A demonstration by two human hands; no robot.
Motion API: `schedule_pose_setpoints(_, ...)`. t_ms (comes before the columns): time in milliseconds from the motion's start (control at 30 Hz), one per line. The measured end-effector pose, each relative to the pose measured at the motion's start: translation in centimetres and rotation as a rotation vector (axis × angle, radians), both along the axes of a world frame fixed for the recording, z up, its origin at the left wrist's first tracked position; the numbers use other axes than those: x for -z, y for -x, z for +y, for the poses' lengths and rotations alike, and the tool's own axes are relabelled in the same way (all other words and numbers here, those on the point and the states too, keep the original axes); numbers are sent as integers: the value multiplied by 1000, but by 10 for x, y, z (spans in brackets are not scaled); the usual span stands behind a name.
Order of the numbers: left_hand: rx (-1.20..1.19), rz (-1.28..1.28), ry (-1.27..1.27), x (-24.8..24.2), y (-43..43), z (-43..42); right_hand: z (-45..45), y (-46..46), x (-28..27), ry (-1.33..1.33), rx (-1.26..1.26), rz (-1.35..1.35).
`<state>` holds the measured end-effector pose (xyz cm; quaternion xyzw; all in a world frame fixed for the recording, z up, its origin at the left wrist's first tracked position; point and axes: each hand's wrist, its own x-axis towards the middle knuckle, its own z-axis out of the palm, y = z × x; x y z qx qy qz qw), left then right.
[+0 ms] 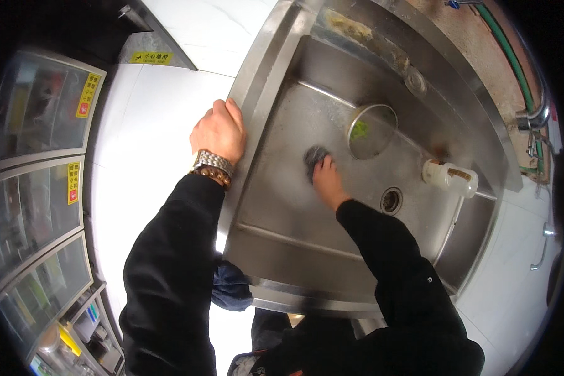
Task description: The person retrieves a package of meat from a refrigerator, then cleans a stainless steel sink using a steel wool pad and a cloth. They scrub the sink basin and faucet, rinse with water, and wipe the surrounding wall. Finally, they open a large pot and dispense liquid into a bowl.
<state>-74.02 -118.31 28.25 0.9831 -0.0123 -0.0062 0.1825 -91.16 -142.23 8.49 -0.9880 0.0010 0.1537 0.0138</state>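
Note:
Pressed to the floor of a stainless steel sink [277, 197] is a dark grey scouring pad [316, 152], apparently steel wool. It is gripped by my right hand [330, 183]. My left hand [220, 134], with a metal-band watch [212, 161] and a beaded bracelet at the wrist, is curled over the sink's left rim; its fingertips are partly hidden. Beyond the pad, a round metal bowl [378, 129] with a green leafy scrap [358, 130] rests in the sink. Right of my hand is the round drain [391, 201].
A whitish plastic bottle [451, 177] lies on its side near the sink's right wall. On the back ledge sits a small round metal piece [414, 81]. A metal faucet [536, 117] and green hose [507, 51] are at right. Glass-fronted cabinets [37, 103] line the left.

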Motion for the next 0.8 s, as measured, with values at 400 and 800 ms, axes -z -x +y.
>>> schedule_pose_setpoints(400,6,11,20,4,-2,1,7,-218,2,-174,184,-232)
schedule_pose_setpoints(800,12,4,46,-2,-3,0,60,-78,9,-470,-197,-332)
